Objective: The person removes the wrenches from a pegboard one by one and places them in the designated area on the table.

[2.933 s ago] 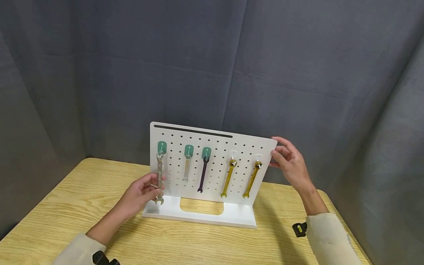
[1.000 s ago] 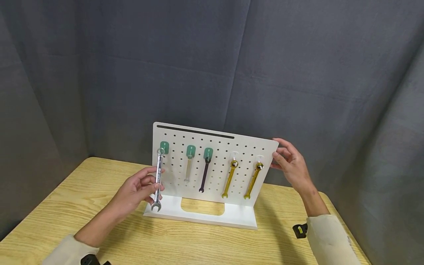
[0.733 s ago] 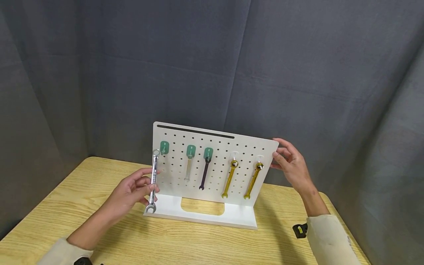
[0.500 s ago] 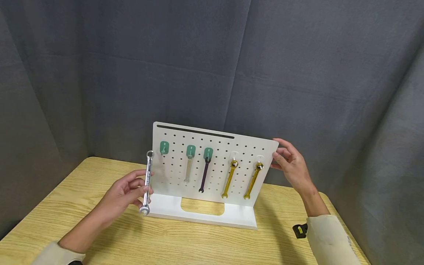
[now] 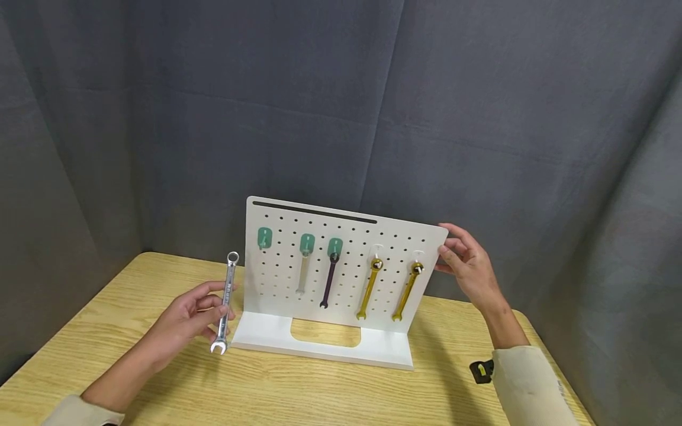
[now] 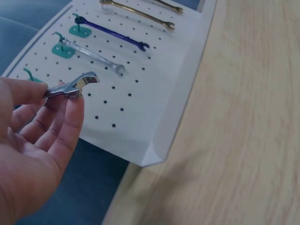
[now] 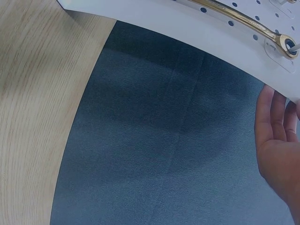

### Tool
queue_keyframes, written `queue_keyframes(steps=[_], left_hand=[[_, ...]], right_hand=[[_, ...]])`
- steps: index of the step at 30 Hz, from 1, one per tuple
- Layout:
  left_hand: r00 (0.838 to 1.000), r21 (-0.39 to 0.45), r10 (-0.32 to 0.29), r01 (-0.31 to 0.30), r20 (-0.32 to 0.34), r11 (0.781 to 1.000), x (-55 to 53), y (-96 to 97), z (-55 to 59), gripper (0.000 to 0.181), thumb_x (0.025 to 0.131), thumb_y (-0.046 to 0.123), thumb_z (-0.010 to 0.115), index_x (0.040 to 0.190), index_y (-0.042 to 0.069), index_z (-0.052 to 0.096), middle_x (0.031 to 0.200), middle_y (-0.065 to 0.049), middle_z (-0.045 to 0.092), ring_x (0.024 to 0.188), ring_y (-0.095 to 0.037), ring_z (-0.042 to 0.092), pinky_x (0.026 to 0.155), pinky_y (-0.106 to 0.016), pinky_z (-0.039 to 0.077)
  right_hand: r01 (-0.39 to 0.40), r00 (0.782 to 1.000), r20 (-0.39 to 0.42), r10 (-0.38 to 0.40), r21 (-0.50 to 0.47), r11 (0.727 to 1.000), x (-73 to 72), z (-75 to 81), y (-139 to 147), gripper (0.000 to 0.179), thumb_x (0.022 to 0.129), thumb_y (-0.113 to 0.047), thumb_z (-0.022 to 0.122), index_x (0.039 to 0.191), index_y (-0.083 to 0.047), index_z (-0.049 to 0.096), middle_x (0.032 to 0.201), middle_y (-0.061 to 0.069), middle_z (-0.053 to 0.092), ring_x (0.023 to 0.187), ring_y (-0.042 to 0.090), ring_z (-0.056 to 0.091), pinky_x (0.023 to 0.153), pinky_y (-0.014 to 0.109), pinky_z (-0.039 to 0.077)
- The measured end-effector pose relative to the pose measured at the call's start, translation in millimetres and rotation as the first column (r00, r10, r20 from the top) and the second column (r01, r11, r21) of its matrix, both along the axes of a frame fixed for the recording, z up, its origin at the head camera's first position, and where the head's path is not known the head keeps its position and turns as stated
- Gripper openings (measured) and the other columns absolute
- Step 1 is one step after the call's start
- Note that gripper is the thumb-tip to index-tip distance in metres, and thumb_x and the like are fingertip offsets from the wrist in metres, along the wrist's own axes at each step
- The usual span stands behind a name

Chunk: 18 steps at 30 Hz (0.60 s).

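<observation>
My left hand (image 5: 187, 319) pinches a silver combination wrench (image 5: 228, 290) between thumb and fingers, left of the white pegboard stand (image 5: 319, 358). The wrench is nearly upright, ring end up, and apart from the board; the left wrist view shows its open end (image 6: 85, 81) past the thumb. At the board's upper right corner, my right hand (image 5: 469, 266) holds the edge, thumb in front and fingers behind. The leftmost green hook (image 5: 264, 237) carries nothing. Further right hang a small silver wrench (image 5: 303, 275), a purple wrench (image 5: 328, 281) and two gold wrenches (image 5: 369, 293).
The stand rests on a light wooden table (image 5: 266, 396). Grey curtains (image 5: 256, 118) rise behind and at both sides. A black strap piece (image 5: 482, 371) sticks out by the right sleeve (image 5: 533, 384).
The silver wrench has come off the leftmost green hook and moved left and slightly down with my left hand. My right hand stays at the board's corner.
</observation>
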<state>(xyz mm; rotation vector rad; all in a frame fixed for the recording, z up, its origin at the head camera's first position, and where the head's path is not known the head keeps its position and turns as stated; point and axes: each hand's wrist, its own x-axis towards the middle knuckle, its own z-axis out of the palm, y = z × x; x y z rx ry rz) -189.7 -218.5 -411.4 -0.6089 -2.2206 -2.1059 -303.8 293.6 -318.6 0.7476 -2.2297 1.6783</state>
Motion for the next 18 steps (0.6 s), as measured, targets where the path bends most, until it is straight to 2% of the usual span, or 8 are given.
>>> queue_keyframes(steps=[5, 12, 18], left_hand=[[0.997, -0.030, 0.012, -0.010, 0.070, 0.999, -2.2, -4.5, -8.3, 0.044, 0.105, 0.007, 0.059, 0.142, -0.009, 0.044, 0.101, -0.021, 0.068, 0.079, -0.023, 0.066, 0.063, -0.039, 0.061], [0.988, -0.112, 0.049, -0.032, 0.148, 0.993, -8.2, -13.1, -17.3, 0.050, 0.104, 0.013, 0.061, 0.142, -0.014, 0.043, 0.103, -0.024, 0.067, 0.078, -0.021, 0.067, 0.063, -0.035, 0.060], [0.982, -0.154, 0.005, 0.025, 0.190, 0.988, -13.1, -18.2, -27.7, 0.050, 0.104, 0.010, 0.059, 0.142, -0.017, 0.041, 0.100, -0.024, 0.065, 0.072, -0.021, 0.066, 0.058, -0.034, 0.058]], right_hand=[[0.002, 1.000, 0.000, -0.002, 0.004, 1.000, 1.4, -0.2, 1.7, 0.050, 0.104, -0.005, 0.060, 0.152, -0.008, 0.046, 0.110, 0.006, 0.065, 0.098, 0.014, 0.066, 0.083, 0.031, 0.060], [0.013, 1.000, -0.014, -0.013, 0.025, 1.000, 1.5, 0.5, 1.5, 0.050, 0.105, -0.004, 0.059, 0.152, -0.010, 0.046, 0.112, 0.007, 0.065, 0.097, 0.016, 0.066, 0.083, 0.030, 0.060], [0.010, 1.000, -0.024, -0.009, 0.029, 1.000, 0.4, 0.7, 0.2, 0.050, 0.104, -0.003, 0.059, 0.152, -0.010, 0.047, 0.111, 0.005, 0.066, 0.097, 0.016, 0.067, 0.082, 0.029, 0.060]])
